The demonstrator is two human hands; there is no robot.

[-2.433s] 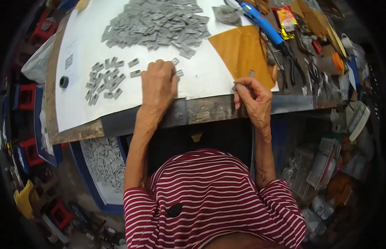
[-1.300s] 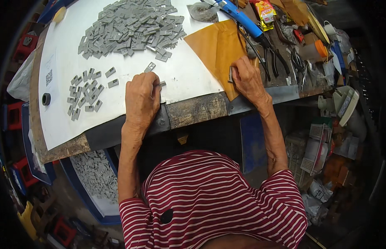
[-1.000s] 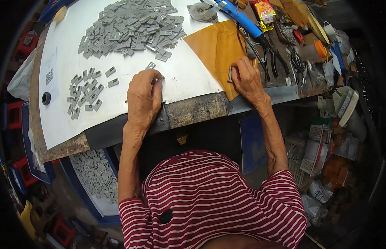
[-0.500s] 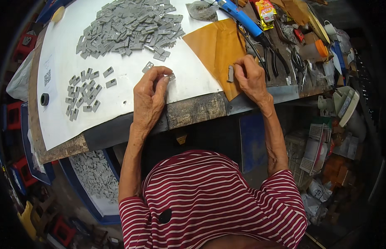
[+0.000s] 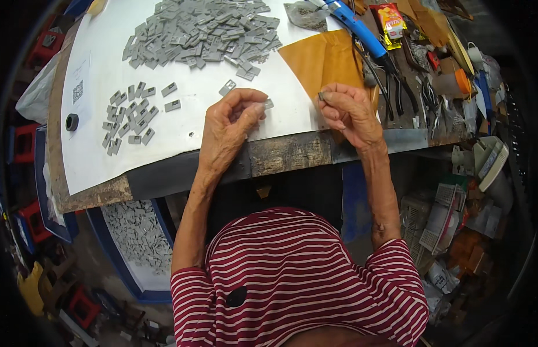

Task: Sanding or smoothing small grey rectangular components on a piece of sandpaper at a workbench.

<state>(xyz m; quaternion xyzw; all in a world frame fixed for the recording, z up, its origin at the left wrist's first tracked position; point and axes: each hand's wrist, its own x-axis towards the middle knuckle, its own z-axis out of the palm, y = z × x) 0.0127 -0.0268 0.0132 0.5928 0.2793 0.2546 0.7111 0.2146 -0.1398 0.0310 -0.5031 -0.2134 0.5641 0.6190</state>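
White sheeting (image 5: 170,147) covers much of the worktop (image 5: 289,155), and near its front edge a flat grey piece (image 5: 269,104) is pinched in the fingers of your left hand (image 5: 230,126), its partly hidden long axis seeming to run roughly along that edge, toward your right hand (image 5: 355,118). Across a gap, that hand's fingers grasp a small dark grey piece (image 5: 321,96) whose long axis cannot be made out. Just beyond your left hand, the nearer one, a loose grey piece (image 5: 225,89) slants toward the back right, with the grey heap (image 5: 205,34) farther from the front edge.
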